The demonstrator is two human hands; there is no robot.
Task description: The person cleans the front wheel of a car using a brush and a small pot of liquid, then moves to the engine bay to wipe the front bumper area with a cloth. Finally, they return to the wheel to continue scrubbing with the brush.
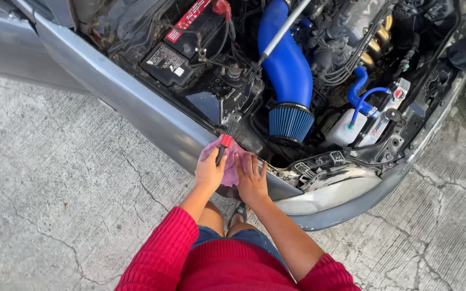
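Note:
My left hand [210, 171] grips a small detailing brush [224, 144] with a black handle, a red collar and dark bristles pointing up into the open engine bay. A pink cloth [232, 161] lies over the grey fender edge [152, 116] under both hands. My right hand [252, 178] rests flat on that cloth, fingers spread, beside the left hand. Both arms wear red knitted sleeves.
The engine bay holds a black battery [182, 46] with a red label, a blue intake pipe [286, 59] ending in a blue cone filter [291, 121], a white reservoir [346, 129] and blue hoses. A metal hood prop rod [284, 29] crosses above. Cracked concrete [55, 188] surrounds the car.

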